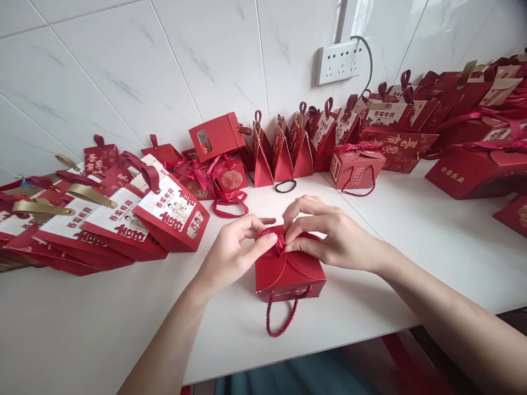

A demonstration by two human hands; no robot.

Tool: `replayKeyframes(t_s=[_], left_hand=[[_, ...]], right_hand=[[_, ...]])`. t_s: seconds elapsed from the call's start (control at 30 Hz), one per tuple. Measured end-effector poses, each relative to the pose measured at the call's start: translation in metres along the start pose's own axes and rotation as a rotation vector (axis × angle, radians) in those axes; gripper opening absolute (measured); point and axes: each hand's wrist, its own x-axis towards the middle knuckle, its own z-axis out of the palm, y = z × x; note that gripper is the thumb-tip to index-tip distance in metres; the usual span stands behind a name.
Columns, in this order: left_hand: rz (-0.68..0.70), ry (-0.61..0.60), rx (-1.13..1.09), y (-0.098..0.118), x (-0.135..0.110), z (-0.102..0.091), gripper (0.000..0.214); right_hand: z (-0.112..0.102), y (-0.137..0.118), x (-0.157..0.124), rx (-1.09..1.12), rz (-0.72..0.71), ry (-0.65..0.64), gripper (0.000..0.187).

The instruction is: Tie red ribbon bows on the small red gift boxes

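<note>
A red gift box (302,274) with curved overlapping top flaps stands on the white counter in front of me. Its twisted rope handle (282,331) hangs down over the near side. On top of the box, a dark red satin ribbon (280,241) is gathered at the middle. My left hand (242,247) pinches the ribbon from the left, thumb and fingers closed on it. From the right, my right hand (321,233) grips the ribbon too, fingertips pressed together. The fingers partly cover the ribbon, so the shape of its knot or loops is hidden.
Red-and-white boxes (171,211) lean in a row at left. Triangular red boxes (263,159) line the wall, near a loose ribbon (230,208) and a black hair tie (285,186). More boxes (465,170) crowd the right. A power strip (340,61) is on the tiled wall.
</note>
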Motion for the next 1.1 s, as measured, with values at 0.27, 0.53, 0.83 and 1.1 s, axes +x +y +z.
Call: replayKeyframes(t_s=[0.27,0.53,0.83,1.1], left_hand=[[0.132,0.253,0.450,0.009,-0.029,0.008,0.018],[0.111,0.431,0.388,0.004,-0.055,0.034,0.019],[0.010,0.515,0.078,-0.011,-0.056,0.057,0.018],[-0.017,0.596,-0.096,-0.001,-0.062,0.079,0.022]], right_hand=[[-0.014,-0.010,-0.010,-0.164,-0.055,-0.017,0.015],[-0.014,-0.018,-0.034,-0.467,-0.109,0.014,0.026],[0.004,-0.045,-0.048,-0.257,0.423,0.223,0.034],[0.020,-0.064,-0.046,-0.077,0.859,0.161,0.049]])
